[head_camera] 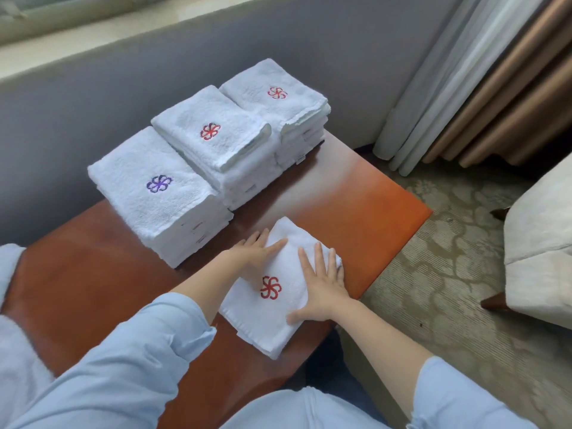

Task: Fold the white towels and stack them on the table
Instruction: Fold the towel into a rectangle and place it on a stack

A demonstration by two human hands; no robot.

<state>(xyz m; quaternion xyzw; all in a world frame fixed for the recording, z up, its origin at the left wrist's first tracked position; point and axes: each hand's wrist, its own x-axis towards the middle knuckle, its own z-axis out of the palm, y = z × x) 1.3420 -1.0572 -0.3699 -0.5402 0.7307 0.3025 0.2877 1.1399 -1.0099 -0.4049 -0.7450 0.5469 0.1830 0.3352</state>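
Note:
A folded white towel point(263, 317) with a red flower emblem lies near the front edge of the brown wooden table point(365, 199). My left hand point(252, 252) presses flat on its upper left part, fingers straight. My right hand point(322, 286) lies flat on its right side, fingers spread. Behind it stand three stacks of folded white towels: the left stack point(161, 199) with a purple emblem on top, the middle stack point(213, 137) with a red emblem, and the far stack point(278, 97) with a red emblem.
More white towel cloth point(15, 345) lies at the table's left end. A grey wall panel point(93, 103) runs behind the table. Curtains point(483, 88) hang at the right. A pale armchair point(544, 243) stands on the patterned carpet point(439, 274).

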